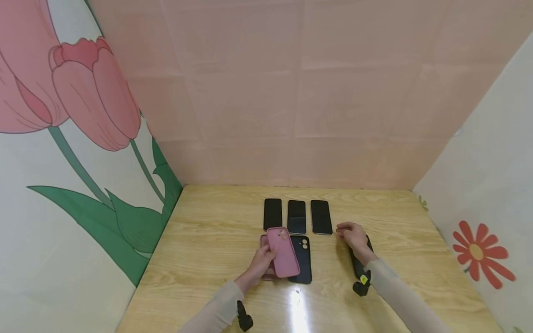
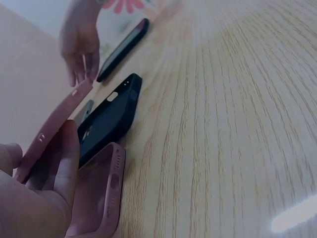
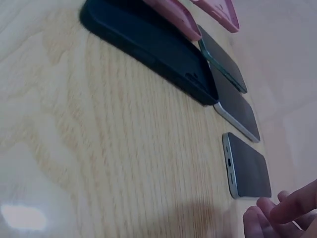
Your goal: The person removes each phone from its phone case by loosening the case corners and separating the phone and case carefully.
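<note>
Head view, left hand (image 1: 259, 262) pinching a pink, rectangular, rubbery-looking phone case (image 1: 286, 255) over a flat, wood-grain table (image 1: 208, 249); right hand (image 1: 356, 237), loosely curved, empty, just beside a black, rectangular, glass-fronted phone (image 1: 321, 217): gentle edge contact should suit

A dark object (image 1: 359, 264) is lying partly hidden under the right hand (image 1: 354, 236), a lower pink case (image 2: 112, 198) under the left hand (image 1: 261, 262).

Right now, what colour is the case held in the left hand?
The case in the left hand is pink, best seen in the head view.
</note>
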The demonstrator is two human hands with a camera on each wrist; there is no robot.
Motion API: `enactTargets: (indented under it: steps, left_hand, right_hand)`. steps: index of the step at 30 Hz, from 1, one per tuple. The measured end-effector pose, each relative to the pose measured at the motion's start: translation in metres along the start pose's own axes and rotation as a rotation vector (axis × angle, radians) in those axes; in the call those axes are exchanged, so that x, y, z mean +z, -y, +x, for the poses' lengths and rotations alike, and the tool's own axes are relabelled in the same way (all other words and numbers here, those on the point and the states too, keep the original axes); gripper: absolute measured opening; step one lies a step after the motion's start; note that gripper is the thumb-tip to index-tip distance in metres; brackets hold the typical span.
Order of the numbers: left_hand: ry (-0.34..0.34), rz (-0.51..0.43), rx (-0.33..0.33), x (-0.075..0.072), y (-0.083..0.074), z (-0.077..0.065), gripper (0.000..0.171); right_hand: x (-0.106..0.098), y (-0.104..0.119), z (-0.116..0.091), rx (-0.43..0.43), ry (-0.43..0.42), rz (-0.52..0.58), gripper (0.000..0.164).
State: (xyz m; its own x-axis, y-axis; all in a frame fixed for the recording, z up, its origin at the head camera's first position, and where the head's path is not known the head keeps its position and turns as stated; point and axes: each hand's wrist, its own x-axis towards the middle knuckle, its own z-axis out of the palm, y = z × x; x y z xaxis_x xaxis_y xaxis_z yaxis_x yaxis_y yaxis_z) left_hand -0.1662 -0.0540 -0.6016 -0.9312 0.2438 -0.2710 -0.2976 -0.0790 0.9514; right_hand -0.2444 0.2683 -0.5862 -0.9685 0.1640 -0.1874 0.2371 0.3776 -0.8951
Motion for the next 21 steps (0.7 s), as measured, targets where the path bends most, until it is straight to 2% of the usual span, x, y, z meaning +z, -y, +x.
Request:
enactTargets:
  steps: [8, 11, 16, 21]
  left_hand:
    - [-0.005, 0.004, -0.027, 0.014, -0.002, 0.008, 0.044]
    - [0.04, -0.004, -0.052, 0.019, -0.004, 0.012, 0.05]
    - [0.157, 0.026, -0.092, 0.025, -0.006, 0.015, 0.057]
    - [0.223, 0.051, -0.109, 0.036, -0.007, 0.017, 0.058]
  right_hand:
    - [-0.009, -0.006, -0.007, -0.045, -0.013, -0.068, 0.025]
    - [-0.013, -0.009, -0.008, -0.061, -0.032, -0.104, 0.023]
    - [-0.02, -0.012, -0.009, -0.114, -0.088, -0.231, 0.02]
    - [-0.027, -0.015, -0.012, -0.119, -0.069, -0.31, 0.025]
